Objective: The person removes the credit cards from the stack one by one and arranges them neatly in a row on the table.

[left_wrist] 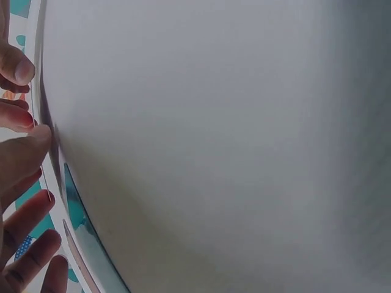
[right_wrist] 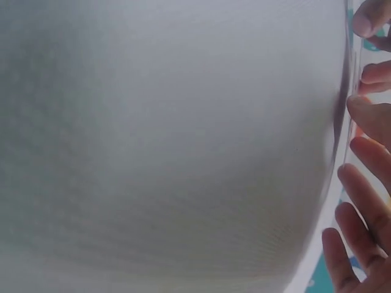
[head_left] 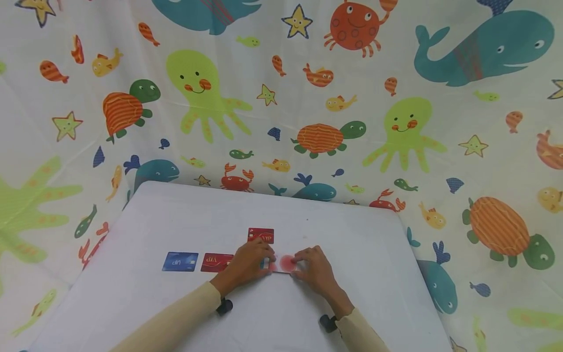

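In the head view, a white card with a red-pink round patch [head_left: 287, 263] is held between both hands, low over the white table. The left hand [head_left: 251, 261] pinches its left end between thumb and fingers. At its right end, the right hand [head_left: 317, 270] pinches it the same way. A teal-blue card [left_wrist: 74, 207] lies on the table below the left hand, mostly hidden in the head view. Left of that hand is a red VIP card [head_left: 214, 262], partly covered by the wrist. Both wrist views catch only fingers and thin card edges.
A blue VIP card [head_left: 180, 261] lies at the left end of the row. Another red VIP card [head_left: 261, 234] lies just beyond the left hand. Behind the white table [head_left: 352, 234] hangs a cloth [head_left: 264, 137] printed with sea animals.
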Motion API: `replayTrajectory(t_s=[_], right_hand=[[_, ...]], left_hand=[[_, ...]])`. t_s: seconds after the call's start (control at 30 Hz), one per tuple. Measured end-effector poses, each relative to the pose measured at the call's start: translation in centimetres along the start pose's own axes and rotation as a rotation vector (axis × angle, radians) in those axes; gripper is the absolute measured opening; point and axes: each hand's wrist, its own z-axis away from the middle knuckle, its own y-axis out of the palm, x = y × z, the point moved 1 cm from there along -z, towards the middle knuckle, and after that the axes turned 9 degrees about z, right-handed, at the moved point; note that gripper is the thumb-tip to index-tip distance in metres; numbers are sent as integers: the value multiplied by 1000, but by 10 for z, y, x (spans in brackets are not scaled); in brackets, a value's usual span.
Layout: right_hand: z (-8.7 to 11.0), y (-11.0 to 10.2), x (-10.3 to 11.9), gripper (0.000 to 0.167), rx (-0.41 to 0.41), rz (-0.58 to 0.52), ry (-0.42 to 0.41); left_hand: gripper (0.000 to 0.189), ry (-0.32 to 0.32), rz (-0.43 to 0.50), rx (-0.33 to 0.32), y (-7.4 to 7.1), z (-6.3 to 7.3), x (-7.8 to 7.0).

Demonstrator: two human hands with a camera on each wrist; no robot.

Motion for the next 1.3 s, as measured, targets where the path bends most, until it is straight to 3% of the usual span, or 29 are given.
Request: replayTrajectory(t_s=[0.3, 0.87, 1.3], right_hand=[[2, 2, -3, 25, -10, -19, -16], [1, 1, -7, 27, -22, -28, -17], [-7, 3, -5, 26, -57, -4, 13]], left_hand=[[41, -22, 5, 5, 3, 1, -3], [37, 0, -8, 8, -1, 2, -8], [42, -20, -5, 10, 0, 0, 6]])
